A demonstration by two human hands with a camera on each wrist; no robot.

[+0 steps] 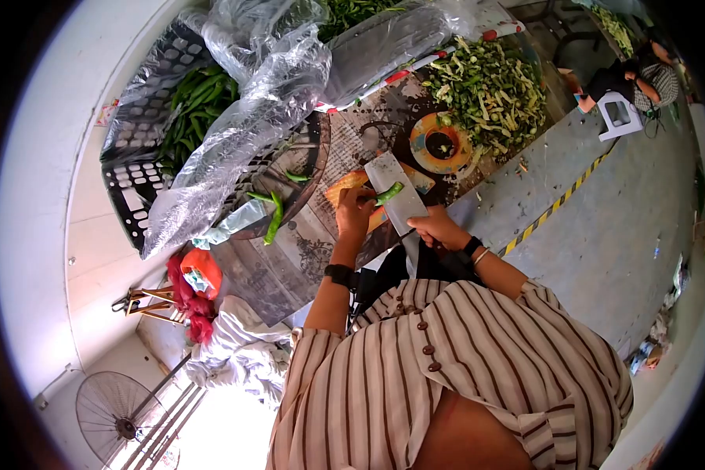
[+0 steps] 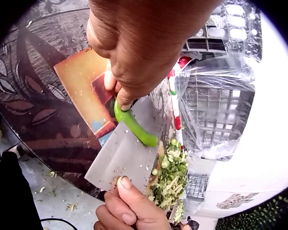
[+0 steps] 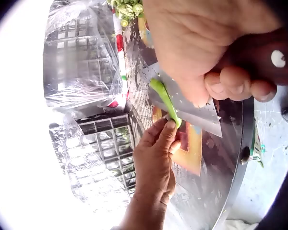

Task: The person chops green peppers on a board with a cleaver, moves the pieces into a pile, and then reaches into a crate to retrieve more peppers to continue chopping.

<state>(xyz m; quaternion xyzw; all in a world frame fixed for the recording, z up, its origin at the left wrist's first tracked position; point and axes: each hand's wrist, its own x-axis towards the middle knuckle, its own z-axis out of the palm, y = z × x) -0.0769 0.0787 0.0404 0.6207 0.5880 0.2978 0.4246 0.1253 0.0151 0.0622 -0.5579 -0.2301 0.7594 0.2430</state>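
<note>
A green chili pepper [image 1: 389,193] is pinched at one end between the thumb and fingers of my left hand [image 1: 355,210]. In the left wrist view the pepper [image 2: 134,128] lies along the broad face of a cleaver [image 2: 122,155]. My right hand [image 1: 439,229] grips the cleaver [image 1: 397,192] by its handle. From the right wrist view, the dark handle [image 3: 259,60] is inside the curled fingers of my right hand [image 3: 206,52], while my left hand [image 3: 156,153] holds the pepper [image 3: 164,98] across the blade [image 3: 197,112].
Cut green pieces [image 1: 493,94] are heaped on the table [image 1: 282,274] at the back right. Several whole peppers [image 1: 274,218] lie left of my hands. A plastic-lined black crate [image 1: 133,196] holds more peppers. A person sits at the far right near a white stool [image 1: 620,117].
</note>
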